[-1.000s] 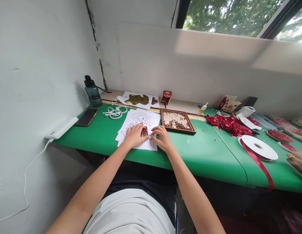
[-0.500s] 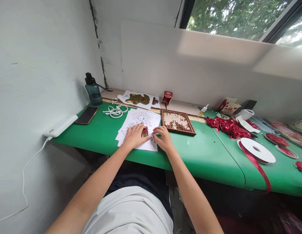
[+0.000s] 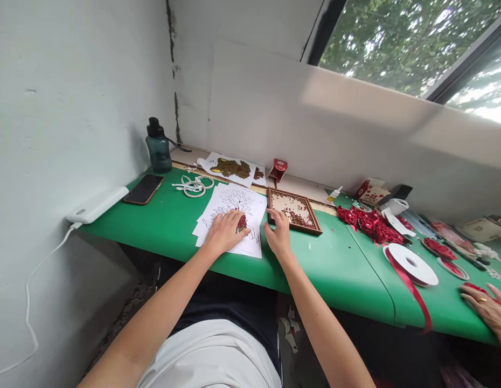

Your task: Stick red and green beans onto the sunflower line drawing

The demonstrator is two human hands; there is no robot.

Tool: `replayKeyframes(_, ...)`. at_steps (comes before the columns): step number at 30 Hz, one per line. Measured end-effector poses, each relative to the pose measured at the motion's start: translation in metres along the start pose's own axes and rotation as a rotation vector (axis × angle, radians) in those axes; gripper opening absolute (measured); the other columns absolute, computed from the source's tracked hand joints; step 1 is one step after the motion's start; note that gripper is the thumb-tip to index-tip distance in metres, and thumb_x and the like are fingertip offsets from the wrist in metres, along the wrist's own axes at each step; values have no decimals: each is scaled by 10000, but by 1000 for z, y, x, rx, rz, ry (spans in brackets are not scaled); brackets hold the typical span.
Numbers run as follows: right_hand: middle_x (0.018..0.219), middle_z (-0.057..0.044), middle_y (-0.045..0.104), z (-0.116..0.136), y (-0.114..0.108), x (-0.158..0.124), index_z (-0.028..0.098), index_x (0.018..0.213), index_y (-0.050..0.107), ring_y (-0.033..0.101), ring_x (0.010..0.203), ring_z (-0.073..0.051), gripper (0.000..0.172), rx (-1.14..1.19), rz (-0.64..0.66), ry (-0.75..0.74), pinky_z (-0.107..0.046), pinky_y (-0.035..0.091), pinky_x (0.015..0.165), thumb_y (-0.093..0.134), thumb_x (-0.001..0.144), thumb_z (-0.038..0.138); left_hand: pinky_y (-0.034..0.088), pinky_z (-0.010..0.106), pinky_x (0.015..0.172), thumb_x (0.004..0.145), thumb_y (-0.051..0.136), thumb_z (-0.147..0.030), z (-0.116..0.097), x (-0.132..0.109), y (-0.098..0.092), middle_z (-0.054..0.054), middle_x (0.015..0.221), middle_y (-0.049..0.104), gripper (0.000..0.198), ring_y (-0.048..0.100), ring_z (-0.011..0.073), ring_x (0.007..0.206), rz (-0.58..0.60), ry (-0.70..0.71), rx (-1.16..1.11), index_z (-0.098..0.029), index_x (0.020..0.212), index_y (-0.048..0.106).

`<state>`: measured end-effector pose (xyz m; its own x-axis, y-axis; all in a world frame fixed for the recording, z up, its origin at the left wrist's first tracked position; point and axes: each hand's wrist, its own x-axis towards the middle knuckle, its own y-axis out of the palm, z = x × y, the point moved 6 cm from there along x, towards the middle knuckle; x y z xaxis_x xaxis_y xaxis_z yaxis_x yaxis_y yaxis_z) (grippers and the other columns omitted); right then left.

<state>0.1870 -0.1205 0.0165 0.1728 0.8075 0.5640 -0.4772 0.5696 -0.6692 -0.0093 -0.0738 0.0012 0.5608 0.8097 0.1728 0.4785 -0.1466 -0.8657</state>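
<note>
Head view shows the left hand (image 3: 223,233) pressed flat, fingers spread, on the flower drawing (image 3: 233,217), its grip closed on nothing, fingertips beside the patch of red beads (image 3: 242,223) on the sheet. The right hand (image 3: 279,235) lies open and empty on the green tabletop (image 3: 169,221), fingertips at the near edge of the wooden bead tray (image 3: 293,210). A careless knock there could tip the tray and scatter beads; a sliding left palm could smear the glued patch.

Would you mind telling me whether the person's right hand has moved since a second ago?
Yes. The right hand has left the flower drawing sheet and shifted right, toward the wooden tray of beads; its fingers now reach the tray's near left corner.
</note>
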Motion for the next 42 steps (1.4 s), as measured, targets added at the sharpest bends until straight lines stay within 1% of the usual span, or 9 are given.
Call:
replayKeyframes(3,1335,-124,653,-19,-19,18,253,1324,648,560,1253,-341,456,-85,7,-9,-557,458,1073,559,878,215,149,514,1324,1013,382,-708,-3,0,5,25,1737,261,741,191,287,1619,11,68,-6,-309,1633,309)
replayKeyframes(5,1340,-142,670,-47,-34,41,222,1334,664,578,1274,-351,486,-175,78,86,-555,451,1099,598,852,223,154,520,1327,1008,359,-730,-4,0,10,28,1738,249,778,167,292,1625,41,103,14,-289,1647,310)
replayKeyframes(9,1438,-159,642,-113,-59,81,167,1463,595,596,1326,-328,674,-433,429,408,-408,491,1072,691,802,255,167,526,1323,1031,282,-714,-3,2,17,54,1731,261,782,161,281,1627,102,89,67,-236,1646,338)
replayKeyframes(12,1253,-151,746,-131,-74,98,135,1321,715,709,1126,-312,647,-479,551,463,-338,551,919,797,685,226,168,524,1322,1042,254,-696,-5,3,18,61,1730,265,776,166,281,1626,115,80,86,-217,1646,343)
replayKeyframes(17,813,-51,785,-132,-72,103,196,941,850,737,818,-254,353,-525,672,477,-289,544,726,878,590,213,176,532,1317,1048,235,-688,-6,3,16,66,1721,290,768,185,291,1621,96,80,69,-219,1646,346)
replayKeyframes(21,678,0,747,-131,-56,104,235,825,854,708,718,-209,260,-510,711,450,-264,525,687,899,569,235,175,534,1315,1048,221,-694,-5,2,17,66,1721,290,774,187,290,1621,97,83,58,-218,1644,351)
replayKeyframes(27,711,-27,771,-132,-39,107,208,777,850,696,692,-197,194,-442,710,411,-259,514,664,887,589,175,165,546,1317,1040,276,-696,-4,3,18,68,1720,293,777,190,310,1618,81,92,48,-218,1648,343)
replayKeyframes(36,858,-91,809,-135,-43,117,134,972,840,733,772,-195,275,-396,619,357,-229,514,643,701,739,98,173,534,1319,1041,238,-705,-5,2,15,52,1727,270,782,175,283,1624,97,87,66,-226,1651,338)
replayKeyframes(42,958,-52,817,-132,-48,120,224,937,866,727,872,-224,255,-450,673,312,-257,519,748,766,716,144,178,541,1317,1037,198,-718,-4,2,16,57,1729,263,821,171,281,1625,101,96,89,-193,1657,321)
